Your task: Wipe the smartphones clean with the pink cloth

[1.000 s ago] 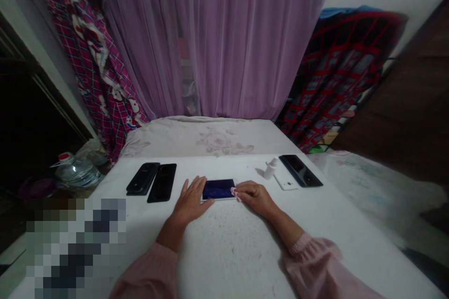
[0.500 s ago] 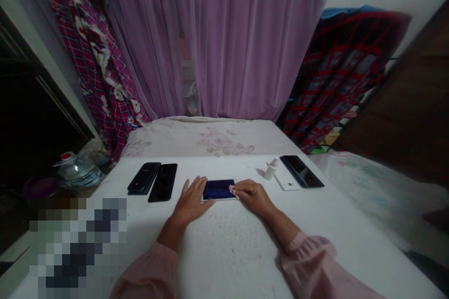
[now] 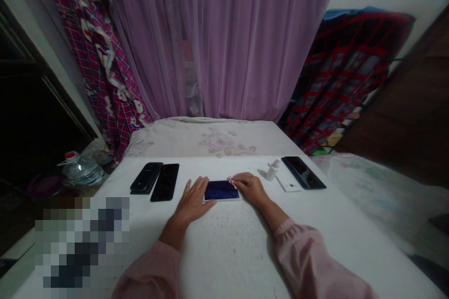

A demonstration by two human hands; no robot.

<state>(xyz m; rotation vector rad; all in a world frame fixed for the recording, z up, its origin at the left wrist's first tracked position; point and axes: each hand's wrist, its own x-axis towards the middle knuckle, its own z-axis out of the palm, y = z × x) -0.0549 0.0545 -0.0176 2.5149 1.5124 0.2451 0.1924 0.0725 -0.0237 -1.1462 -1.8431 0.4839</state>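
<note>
Mid-way along the white surface [image 3: 224,252]: phone [image 3: 221,190] flat between hands. Left hand [image 3: 192,202] open, fingers spread beside it; right hand [image 3: 249,188] pinching pink cloth [image 3: 230,180] at top corner. Risk: uneven pressure could skid phone toward black phones [image 3: 155,182].

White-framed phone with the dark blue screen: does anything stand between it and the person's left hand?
Nothing visible does: the left hand lies open on the white surface right beside the white-framed phone. The right hand, with its pink cloth, is at the phone's other side.
</note>
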